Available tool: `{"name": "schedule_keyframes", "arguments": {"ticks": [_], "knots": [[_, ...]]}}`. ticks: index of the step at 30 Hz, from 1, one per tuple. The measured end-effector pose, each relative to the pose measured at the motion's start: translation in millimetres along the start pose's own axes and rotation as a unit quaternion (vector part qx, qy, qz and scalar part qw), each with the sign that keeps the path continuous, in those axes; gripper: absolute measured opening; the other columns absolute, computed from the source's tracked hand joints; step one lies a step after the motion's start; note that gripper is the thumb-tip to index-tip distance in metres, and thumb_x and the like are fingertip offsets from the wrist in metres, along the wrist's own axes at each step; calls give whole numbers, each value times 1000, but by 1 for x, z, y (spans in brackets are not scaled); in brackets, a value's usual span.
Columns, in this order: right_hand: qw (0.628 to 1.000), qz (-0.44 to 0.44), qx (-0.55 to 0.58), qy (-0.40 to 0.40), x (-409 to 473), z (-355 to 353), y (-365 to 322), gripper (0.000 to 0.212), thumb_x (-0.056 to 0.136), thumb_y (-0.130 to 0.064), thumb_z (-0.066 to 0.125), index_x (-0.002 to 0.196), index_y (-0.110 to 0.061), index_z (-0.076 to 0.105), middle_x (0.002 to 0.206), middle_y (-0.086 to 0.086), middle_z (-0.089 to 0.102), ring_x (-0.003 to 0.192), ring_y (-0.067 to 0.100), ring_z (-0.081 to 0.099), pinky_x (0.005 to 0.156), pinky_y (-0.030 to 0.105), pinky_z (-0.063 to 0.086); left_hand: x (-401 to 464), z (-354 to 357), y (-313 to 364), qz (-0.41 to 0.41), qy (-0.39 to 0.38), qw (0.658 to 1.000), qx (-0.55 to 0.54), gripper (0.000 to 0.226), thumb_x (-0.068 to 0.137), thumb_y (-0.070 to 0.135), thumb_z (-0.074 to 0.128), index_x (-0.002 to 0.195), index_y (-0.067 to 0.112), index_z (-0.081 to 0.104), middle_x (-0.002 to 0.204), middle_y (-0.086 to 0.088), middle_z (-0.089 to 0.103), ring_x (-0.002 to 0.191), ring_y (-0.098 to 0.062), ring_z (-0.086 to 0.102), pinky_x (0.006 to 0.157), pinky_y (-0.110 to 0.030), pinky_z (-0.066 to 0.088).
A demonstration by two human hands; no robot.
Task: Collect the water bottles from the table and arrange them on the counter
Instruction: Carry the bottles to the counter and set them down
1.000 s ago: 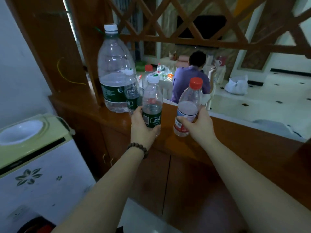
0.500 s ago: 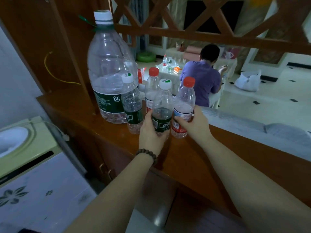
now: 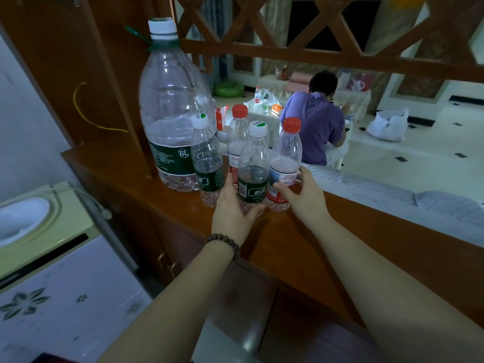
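Head view: my left hand (image 3: 233, 205) keeps its grip curled round the green-label bottle (image 3: 253, 169); my right hand (image 3: 301, 189) pinches the red-cap bottle (image 3: 284, 163), both standing on the glossy wooden desk (image 3: 340, 231). I judge these thin, light, clear plastic cylinders, tightly clustered, could topple neighbours on release.
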State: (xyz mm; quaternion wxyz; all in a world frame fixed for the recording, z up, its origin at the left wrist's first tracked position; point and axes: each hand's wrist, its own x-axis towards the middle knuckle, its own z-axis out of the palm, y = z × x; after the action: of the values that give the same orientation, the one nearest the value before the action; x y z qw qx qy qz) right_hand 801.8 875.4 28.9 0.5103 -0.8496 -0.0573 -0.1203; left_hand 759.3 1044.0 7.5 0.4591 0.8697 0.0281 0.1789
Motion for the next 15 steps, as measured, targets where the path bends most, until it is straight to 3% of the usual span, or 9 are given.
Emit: {"name": "schedule_keyframes", "arguments": {"ticks": [3, 7, 15], "knots": [[1000, -5, -25, 4, -11, -5, -1, 65, 81, -49, 65, 136, -24, 42, 133, -3, 54, 119, 11, 50, 83, 15, 38, -11, -6, 0, 31, 6, 997, 65, 98, 76, 50, 69, 150, 21, 11, 153, -3, 25, 140, -16, 20, 111, -33, 22], [991, 29, -131, 24, -33, -14, -3, 81, 86, -61, 50, 148, -15, 26, 152, 7, 33, 139, 23, 31, 109, 36, 29, -24, -14, 4, 65, -8, 991, 114, 91, 83, 55, 58, 150, 18, 9, 156, -7, 17, 143, -19, 10, 115, -37, 17], [965, 27, -244, 90, -117, -38, -22, 72, 92, -59, 38, 149, -17, 24, 155, 5, 26, 145, 21, 14, 117, 45, 17, -58, -36, 19, 134, -28, 978, 155, 77, 89, 53, 48, 150, 18, 17, 155, -5, 22, 142, -19, 16, 114, -39, 16]]}}
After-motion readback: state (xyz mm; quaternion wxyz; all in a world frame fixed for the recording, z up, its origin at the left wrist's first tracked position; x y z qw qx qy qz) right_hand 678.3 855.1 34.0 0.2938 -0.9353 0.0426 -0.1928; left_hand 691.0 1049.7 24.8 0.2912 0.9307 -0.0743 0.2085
